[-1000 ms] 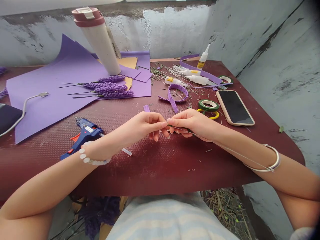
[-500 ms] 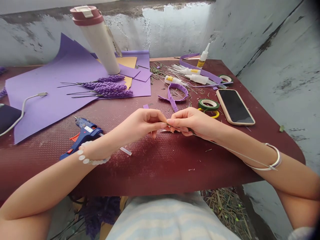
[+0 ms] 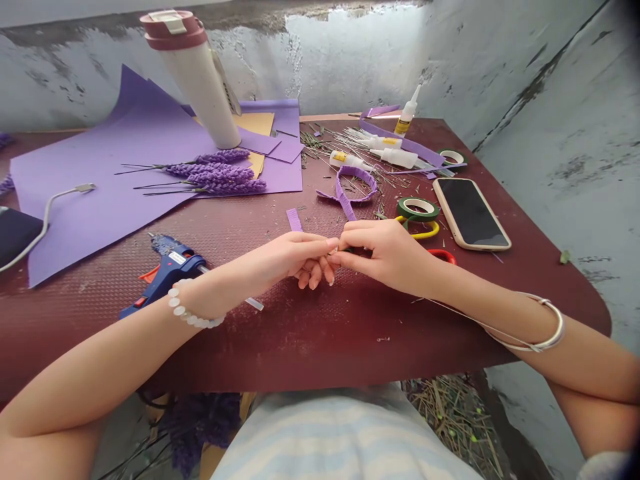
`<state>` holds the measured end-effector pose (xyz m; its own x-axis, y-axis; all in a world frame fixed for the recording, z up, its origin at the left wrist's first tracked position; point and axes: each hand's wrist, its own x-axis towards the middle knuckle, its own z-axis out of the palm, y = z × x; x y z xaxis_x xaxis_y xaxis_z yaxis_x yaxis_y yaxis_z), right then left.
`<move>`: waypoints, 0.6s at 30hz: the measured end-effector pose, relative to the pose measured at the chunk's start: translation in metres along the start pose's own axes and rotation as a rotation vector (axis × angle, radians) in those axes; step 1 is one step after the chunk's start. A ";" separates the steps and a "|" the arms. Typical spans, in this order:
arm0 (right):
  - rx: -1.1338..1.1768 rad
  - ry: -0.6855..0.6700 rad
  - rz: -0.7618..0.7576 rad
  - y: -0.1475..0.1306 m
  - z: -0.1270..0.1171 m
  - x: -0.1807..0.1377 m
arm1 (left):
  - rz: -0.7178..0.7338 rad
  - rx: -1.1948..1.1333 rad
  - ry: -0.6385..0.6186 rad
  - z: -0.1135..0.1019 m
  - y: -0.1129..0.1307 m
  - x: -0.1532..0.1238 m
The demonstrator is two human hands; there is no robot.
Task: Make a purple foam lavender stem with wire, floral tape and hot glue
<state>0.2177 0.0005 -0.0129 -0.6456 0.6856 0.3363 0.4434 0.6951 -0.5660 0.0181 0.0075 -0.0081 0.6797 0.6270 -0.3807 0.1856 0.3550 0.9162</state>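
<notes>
While the left hand (image 3: 295, 253) and right hand (image 3: 384, 252) meet left of the phone (image 3: 473, 213), both grips apparently pinching the wire (image 3: 447, 308), which trails on the phone's near side, light, even finger pressure should avoid kinks.

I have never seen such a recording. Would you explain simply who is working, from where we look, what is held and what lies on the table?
No machine here: a person works with two bare hands, seen from a camera worn on their head. The left hand and right hand meet at the fingertips; whatever sits between them is mostly hidden. A thin pale wire runs beside the right forearm. On the dark red table lie purple sheets bearing fluffy purple flower stems, plus a blue plastic glue gun and a pale-cased phone.
</notes>
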 end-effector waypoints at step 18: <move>0.823 -0.220 0.512 0.001 -0.008 0.002 | 0.115 0.164 0.002 -0.005 0.002 -0.003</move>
<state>0.2217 0.0047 -0.0069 -0.6345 0.7480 -0.1947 0.1846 -0.0979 -0.9779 0.0125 0.0099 -0.0054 0.7020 0.6582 -0.2719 0.2199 0.1628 0.9618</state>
